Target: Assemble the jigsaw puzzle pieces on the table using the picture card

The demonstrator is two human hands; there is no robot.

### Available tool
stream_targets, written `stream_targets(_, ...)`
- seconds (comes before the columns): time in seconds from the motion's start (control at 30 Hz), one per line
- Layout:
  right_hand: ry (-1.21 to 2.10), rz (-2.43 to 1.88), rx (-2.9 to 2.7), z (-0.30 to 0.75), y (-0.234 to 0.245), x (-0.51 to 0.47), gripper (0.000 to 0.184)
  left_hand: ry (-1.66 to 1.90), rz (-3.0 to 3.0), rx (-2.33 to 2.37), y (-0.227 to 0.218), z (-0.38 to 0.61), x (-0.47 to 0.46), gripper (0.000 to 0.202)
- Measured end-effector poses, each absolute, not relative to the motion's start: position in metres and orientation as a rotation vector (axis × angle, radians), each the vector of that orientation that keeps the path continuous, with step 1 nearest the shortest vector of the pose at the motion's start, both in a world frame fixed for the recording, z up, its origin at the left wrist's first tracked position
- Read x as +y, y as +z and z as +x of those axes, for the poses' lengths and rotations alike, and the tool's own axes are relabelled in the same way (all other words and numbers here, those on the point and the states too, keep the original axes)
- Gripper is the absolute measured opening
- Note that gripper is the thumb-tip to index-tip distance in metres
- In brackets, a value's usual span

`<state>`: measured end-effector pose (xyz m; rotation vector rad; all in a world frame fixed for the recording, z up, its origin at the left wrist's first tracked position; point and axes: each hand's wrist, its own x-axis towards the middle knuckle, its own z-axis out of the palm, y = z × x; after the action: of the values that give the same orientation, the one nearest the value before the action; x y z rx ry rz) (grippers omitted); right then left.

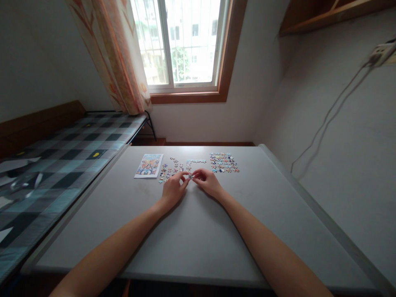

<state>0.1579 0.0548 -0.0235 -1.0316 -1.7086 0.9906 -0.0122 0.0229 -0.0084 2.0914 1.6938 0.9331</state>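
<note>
Evidently, only a border corner ahead is joined. Left hand and right hand pinch a piece; loose pieces flank them.

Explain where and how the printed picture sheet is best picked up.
Probably pinch the sheet by its left edge, coming from the person's left: it looks thin and flat on the table, and puzzle pieces lie close along its right.

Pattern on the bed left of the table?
Checked, in dark, grey and pale blue-green squares; the bed shows best in the head view.
</note>
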Motion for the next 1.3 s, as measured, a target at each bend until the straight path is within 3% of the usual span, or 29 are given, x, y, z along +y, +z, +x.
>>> stream_targets(1.3,0.998,-1.029,-1.72,0.1581,-0.0247,0.0551,0.02,0.945,2.121,1.714,-0.0121,-0.0123,0.0242,0.025)
